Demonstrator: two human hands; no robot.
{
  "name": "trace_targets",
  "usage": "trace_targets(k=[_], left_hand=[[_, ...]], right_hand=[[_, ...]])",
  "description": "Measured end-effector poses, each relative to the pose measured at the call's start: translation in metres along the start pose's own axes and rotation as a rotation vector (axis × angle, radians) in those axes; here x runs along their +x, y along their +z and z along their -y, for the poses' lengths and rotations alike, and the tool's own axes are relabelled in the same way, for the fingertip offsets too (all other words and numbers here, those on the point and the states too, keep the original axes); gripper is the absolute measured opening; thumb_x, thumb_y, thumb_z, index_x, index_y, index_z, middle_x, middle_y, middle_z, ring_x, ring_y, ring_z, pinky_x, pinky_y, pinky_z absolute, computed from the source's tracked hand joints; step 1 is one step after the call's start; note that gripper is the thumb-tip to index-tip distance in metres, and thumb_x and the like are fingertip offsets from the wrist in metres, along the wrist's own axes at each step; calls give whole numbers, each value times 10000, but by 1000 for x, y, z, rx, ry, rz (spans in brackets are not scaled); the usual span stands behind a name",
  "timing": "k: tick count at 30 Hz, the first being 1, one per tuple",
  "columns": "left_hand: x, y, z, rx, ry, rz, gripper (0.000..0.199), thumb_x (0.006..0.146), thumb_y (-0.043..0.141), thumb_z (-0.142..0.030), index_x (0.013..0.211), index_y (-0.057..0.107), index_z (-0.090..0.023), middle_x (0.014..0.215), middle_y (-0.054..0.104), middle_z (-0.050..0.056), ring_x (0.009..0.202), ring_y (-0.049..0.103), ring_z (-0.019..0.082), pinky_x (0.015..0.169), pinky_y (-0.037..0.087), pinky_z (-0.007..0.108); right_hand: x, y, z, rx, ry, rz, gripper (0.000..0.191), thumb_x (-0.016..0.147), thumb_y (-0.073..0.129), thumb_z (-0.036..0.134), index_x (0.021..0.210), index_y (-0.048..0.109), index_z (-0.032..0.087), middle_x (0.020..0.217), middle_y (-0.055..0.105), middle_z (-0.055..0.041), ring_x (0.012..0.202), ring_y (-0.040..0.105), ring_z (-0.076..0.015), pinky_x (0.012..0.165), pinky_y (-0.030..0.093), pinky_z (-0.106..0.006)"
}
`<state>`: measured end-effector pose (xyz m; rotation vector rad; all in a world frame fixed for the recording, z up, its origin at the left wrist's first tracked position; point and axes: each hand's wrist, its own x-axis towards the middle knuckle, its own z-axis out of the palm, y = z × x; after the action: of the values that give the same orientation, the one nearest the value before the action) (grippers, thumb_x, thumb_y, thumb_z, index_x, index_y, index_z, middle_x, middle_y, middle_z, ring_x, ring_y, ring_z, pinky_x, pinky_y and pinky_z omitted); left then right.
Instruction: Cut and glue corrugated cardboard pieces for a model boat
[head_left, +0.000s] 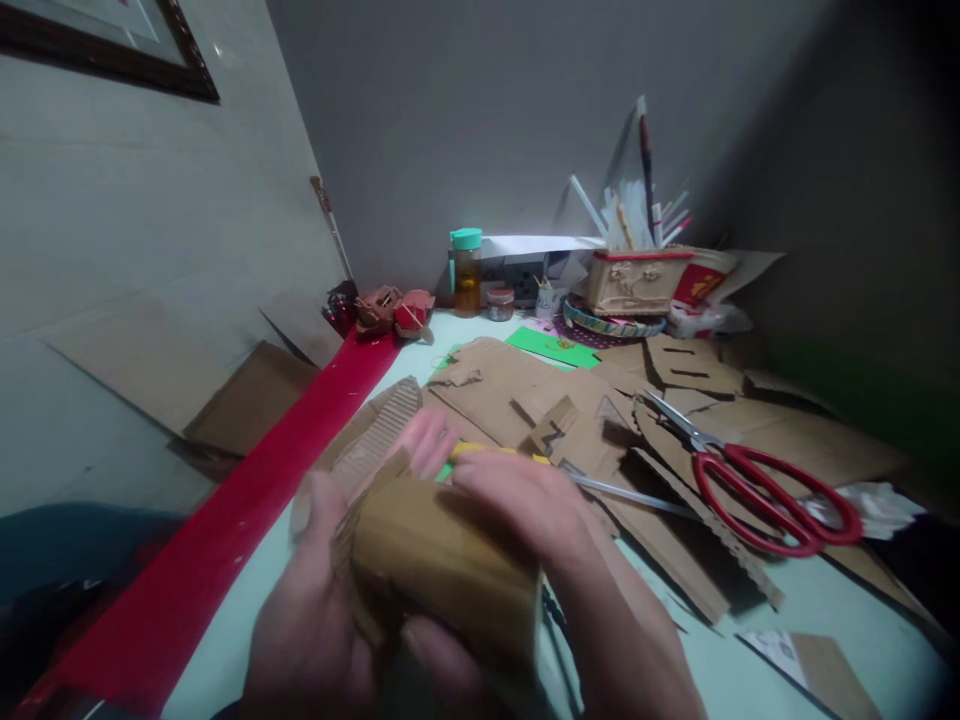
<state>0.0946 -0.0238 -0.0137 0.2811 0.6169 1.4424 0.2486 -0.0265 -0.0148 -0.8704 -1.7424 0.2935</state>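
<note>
Low in the head view, both hands are wrapped round a short brown cardboard tube (pixel 442 550). My left hand (pixel 315 600) grips its left end, where a torn cardboard edge sticks out. My right hand (pixel 547 530) curves over the top and right side of the tube, its thumb beneath. Some fingers are blurred or hidden behind the tube. A ridged strip of corrugated cardboard (pixel 382 430) shows just beyond my left hand. Past my right hand lie a yellow object (pixel 472 450), partly covered, and a thin pale rod (pixel 637 495).
Red-handled scissors (pixel 772 500) rest on cut cardboard pieces (pixel 517 390) at the right. A red strip (pixel 300 440) runs along the table's left edge. At the back stand a teal-lidded bottle (pixel 466 275), a small jar (pixel 500 303) and a planter-like holder (pixel 637 280) full of sticks.
</note>
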Motion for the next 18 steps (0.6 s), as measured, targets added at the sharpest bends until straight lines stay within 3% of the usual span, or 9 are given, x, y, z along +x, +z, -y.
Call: trace_targets(k=[4, 8, 10, 14, 18], left_hand=[[-3, 16, 8, 19, 67, -117, 635, 921, 616, -645, 1473, 547, -340, 1384, 726, 35, 1352, 615, 261, 1037, 570, 366], [-9, 37, 8, 84, 12, -211, 713, 945, 553, -668, 1439, 540, -154, 1332, 738, 133, 1359, 599, 268, 1137, 458, 343], [-11, 40, 8, 126, 9, -225, 717, 930, 550, -696, 1391, 589, -149, 1317, 741, 120, 1399, 554, 292, 1196, 384, 358], [-12, 31, 7, 251, 49, -325, 599, 909, 562, -720, 1306, 670, -285, 1222, 782, 34, 1380, 570, 304, 1181, 411, 420], [-6, 13, 5, 340, 122, -237, 631, 931, 521, -697, 1334, 681, -239, 1161, 798, 106, 1264, 668, 353, 1058, 551, 485]], right_hand=[[2, 5, -8, 0, -60, 9, 631, 824, 769, 283, 1412, 544, 315, 1309, 702, -19, 1153, 724, -287, 957, 634, -303], [5, 8, -11, 56, -121, 22, 578, 833, 753, 271, 1372, 547, 301, 1304, 685, -51, 1183, 702, -301, 1034, 599, -385], [6, 9, -10, 62, -118, 26, 582, 844, 738, 255, 1388, 532, 280, 1315, 669, -64, 1201, 687, -283, 1039, 590, -369], [6, 10, -6, 43, -88, 23, 537, 868, 723, 232, 1371, 538, 215, 1321, 657, -95, 1231, 661, -225, 1053, 560, -288], [5, 13, -7, 15, -78, -9, 486, 888, 696, 250, 1348, 540, 256, 1331, 659, -105, 1249, 657, -261, 1010, 597, -365]])
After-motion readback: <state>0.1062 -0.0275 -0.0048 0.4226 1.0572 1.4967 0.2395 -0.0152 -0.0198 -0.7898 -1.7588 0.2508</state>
